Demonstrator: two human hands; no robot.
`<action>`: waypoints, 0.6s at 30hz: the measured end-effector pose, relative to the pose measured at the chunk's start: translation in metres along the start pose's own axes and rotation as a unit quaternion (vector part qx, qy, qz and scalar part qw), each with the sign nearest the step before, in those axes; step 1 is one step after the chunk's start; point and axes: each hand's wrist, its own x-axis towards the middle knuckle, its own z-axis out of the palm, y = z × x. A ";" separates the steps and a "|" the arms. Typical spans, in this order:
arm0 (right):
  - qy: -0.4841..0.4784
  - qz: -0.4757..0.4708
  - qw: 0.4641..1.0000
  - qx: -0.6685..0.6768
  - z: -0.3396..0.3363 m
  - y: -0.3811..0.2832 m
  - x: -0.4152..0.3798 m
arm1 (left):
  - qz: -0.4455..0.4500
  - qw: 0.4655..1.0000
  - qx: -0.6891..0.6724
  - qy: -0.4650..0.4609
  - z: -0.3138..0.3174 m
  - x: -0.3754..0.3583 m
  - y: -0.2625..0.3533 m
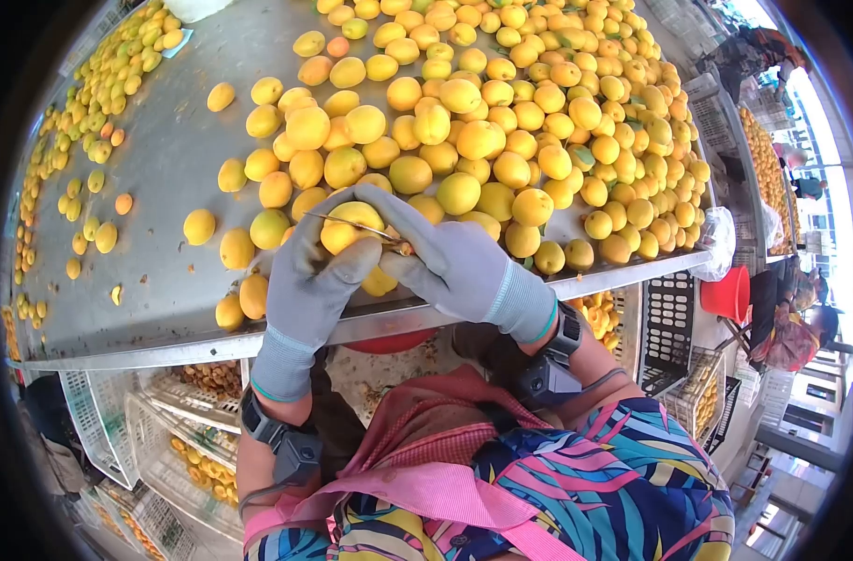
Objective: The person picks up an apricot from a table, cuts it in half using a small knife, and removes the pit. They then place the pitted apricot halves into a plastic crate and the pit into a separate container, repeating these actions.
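Note:
My left hand [307, 280], in a grey knitted glove, is closed around a yellow apricot [353, 211] above the front edge of the metal table. In my right hand [465, 266], gloved the same way, is a small knife [392, 239]. Its thin blade lies across the top of the apricot, pointing left, while the fingers of both hands meet around the fruit. Most of the knife's handle is hidden in the right glove. Just beyond my hands, loose apricots [459, 194] border a large heap [548, 112] that covers the table's right side.
Greener apricots [108, 89] lie along the left side of the metal table [155, 280]. Crates [197, 467] with fruit stand below its edge. To the right are a black crate [667, 323], a red bucket [725, 294] and other people [791, 332] near another fruit-covered table.

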 end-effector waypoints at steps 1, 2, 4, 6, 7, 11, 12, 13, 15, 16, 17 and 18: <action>0.001 0.000 1.000 0.000 0.001 -0.001 0.001 | 0.001 1.000 0.001 -0.001 0.000 0.000 -0.002; 0.021 -0.007 1.000 0.014 0.003 -0.002 0.002 | -0.011 0.997 -0.071 0.007 0.001 0.001 -0.005; 0.042 -0.013 0.999 0.026 0.006 -0.003 0.001 | -0.021 0.989 -0.144 0.013 0.001 0.000 -0.007; 0.073 -0.025 0.997 0.018 0.010 0.001 0.000 | -0.122 0.953 -0.274 0.043 0.002 -0.003 -0.007; 0.071 -0.026 0.997 0.017 0.008 0.001 0.001 | -0.121 0.953 -0.276 0.044 0.003 -0.002 -0.005; 0.036 0.011 0.999 0.005 0.011 0.002 0.000 | 0.015 0.999 -0.010 0.038 0.007 0.000 0.001; 0.037 0.013 0.999 -0.017 0.013 0.003 0.001 | 0.041 0.997 0.035 0.056 0.009 0.001 0.002; 0.038 0.012 0.999 -0.018 0.014 0.002 0.002 | 0.043 0.997 0.036 0.055 0.009 0.001 0.003; 0.070 0.003 0.997 0.026 0.018 0.000 0.003 | 0.013 0.996 -0.059 0.064 0.009 0.002 0.004; 0.069 0.002 0.997 0.026 0.018 -0.001 0.003 | 0.013 0.996 -0.059 0.064 0.011 0.001 0.002; 0.071 0.005 0.997 0.024 0.018 -0.002 0.003 | 0.017 0.993 -0.087 0.082 0.014 -0.001 -0.002; 0.074 0.007 0.997 0.021 0.018 -0.004 0.002 | 0.020 0.988 -0.115 0.099 0.016 -0.001 -0.005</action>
